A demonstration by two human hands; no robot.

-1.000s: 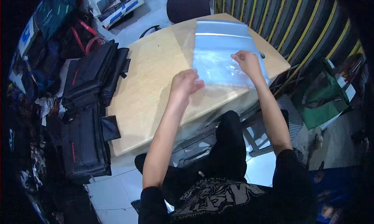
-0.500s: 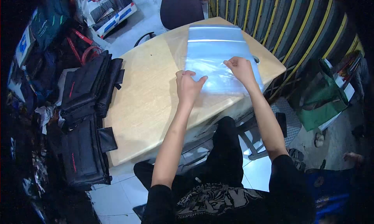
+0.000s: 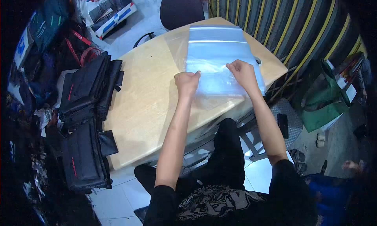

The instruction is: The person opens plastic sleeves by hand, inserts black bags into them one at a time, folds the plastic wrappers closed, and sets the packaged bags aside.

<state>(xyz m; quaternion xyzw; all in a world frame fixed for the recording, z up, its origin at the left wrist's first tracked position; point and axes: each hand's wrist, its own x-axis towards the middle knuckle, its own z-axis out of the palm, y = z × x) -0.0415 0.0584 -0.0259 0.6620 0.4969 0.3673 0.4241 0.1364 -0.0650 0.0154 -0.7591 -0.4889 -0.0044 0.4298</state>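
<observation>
Our left hand has slid up the clear bag beside our right hand — both hands' fingers now pinch its edge on the surface, so it is gripped for handling.

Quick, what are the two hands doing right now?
Left hand: closed, pinching the near edge of the clear plastic bag.
Right hand: closed, pinching the same edge of the bag, further right.

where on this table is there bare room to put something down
Bare wood on the table between the left hand and the black bags. The far right is taken by the clear plastic bag under both hands, right hand included.
</observation>
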